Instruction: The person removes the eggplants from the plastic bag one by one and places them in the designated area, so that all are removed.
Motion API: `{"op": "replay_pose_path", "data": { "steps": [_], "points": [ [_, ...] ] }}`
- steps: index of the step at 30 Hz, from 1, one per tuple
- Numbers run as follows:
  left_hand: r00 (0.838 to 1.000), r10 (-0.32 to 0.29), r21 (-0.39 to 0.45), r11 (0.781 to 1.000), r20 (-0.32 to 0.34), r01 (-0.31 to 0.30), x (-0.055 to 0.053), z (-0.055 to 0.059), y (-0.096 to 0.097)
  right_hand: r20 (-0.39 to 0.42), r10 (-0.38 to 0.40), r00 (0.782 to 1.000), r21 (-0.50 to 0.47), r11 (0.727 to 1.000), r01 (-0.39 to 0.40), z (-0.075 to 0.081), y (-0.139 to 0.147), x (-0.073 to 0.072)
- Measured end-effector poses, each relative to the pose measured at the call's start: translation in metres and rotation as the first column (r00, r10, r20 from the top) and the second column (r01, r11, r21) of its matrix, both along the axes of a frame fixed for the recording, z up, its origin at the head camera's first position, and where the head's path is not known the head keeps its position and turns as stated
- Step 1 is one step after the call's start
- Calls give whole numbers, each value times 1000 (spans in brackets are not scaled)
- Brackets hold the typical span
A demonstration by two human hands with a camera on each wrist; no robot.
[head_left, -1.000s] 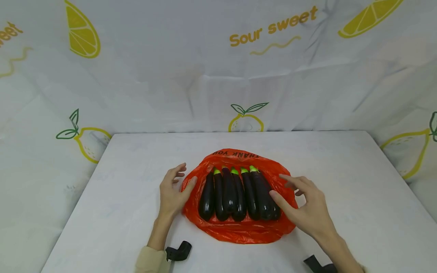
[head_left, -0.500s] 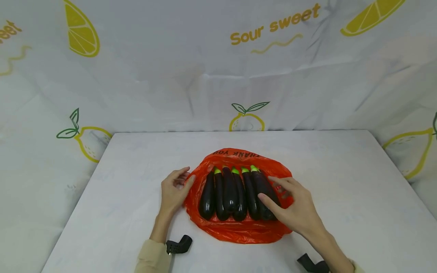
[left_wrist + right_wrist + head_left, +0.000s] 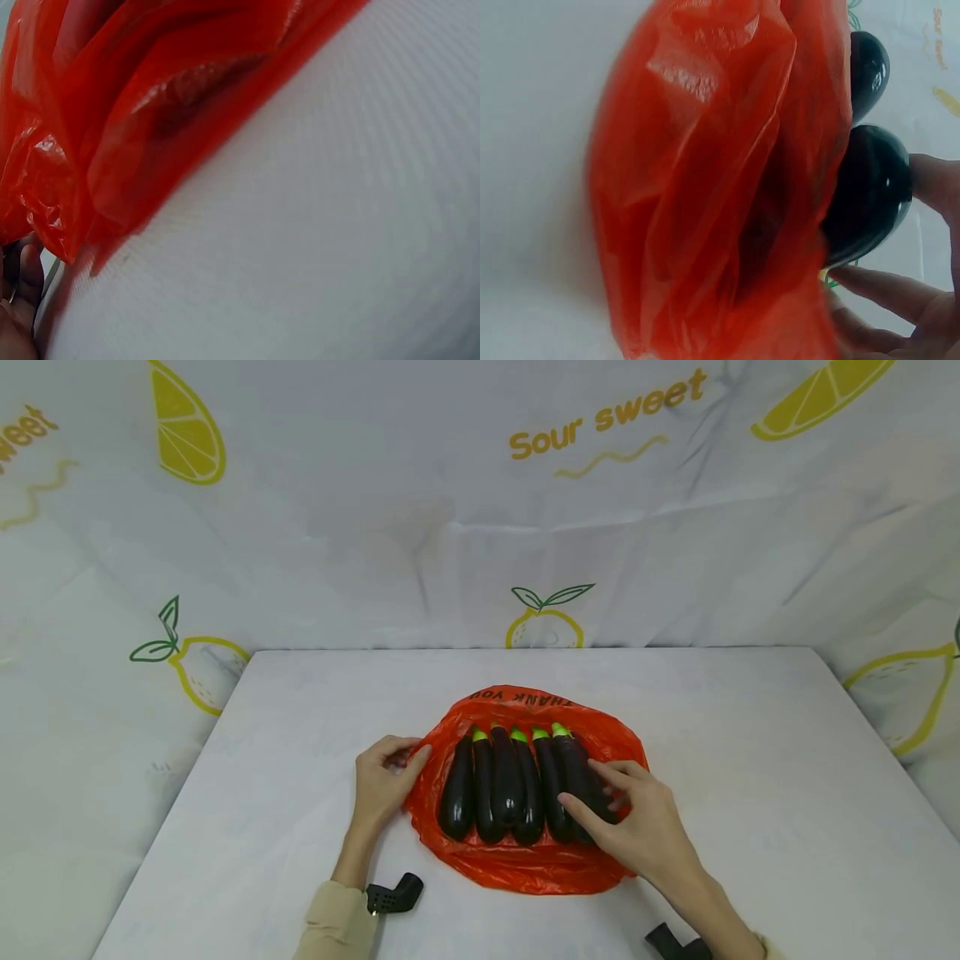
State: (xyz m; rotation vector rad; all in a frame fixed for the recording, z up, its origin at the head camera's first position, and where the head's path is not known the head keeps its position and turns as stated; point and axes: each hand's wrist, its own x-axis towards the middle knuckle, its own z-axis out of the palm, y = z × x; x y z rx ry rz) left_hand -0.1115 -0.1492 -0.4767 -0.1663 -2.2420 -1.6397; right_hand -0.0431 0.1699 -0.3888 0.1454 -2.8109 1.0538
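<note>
Several dark, glossy eggplants (image 3: 507, 785) with green tops lie side by side in an opened red plastic bag (image 3: 528, 868) in the head view. At the bag's left rim, my left hand (image 3: 381, 785) pinches the plastic between thumb and fingers. My right hand (image 3: 641, 822) grips the rightmost eggplant (image 3: 579, 768), thumb on its near left side and fingers across its right side. The right wrist view has this eggplant's rounded end (image 3: 870, 196) between thumb and fingers, beside the bag's crumpled wall (image 3: 690, 187). In the left wrist view, fingertips (image 3: 28, 277) show just below the bag's edge.
The bag lies in the middle of a white-covered table (image 3: 315, 710). A pale curtain (image 3: 360, 552) with lemon prints hangs behind it and at both sides. Black wrist mounts (image 3: 395, 893) stick out from both forearms near the table's front.
My right hand has moved left, from the bag's right rim onto the rightmost eggplant, and closed round it. My left hand's fingers have drawn in to the bag's left rim.
</note>
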Motion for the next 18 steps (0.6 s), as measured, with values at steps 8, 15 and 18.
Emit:
{"op": "replay_pose_path", "data": {
  "steps": [8,15,18],
  "points": [
    [1000,-3,2,1000,-15,3,0,0,-2,55,-14,998,27,1000,12,3,-6,2],
    [999,32,-23,999,-4,-32,0,4,2,45,-24,999,-8,1000,24,1,-9,3],
    [1000,28,-14,1000,-3,-28,3,10,5,28,-19,999,-29,999,20,-1,-8,5]
  ]
}}
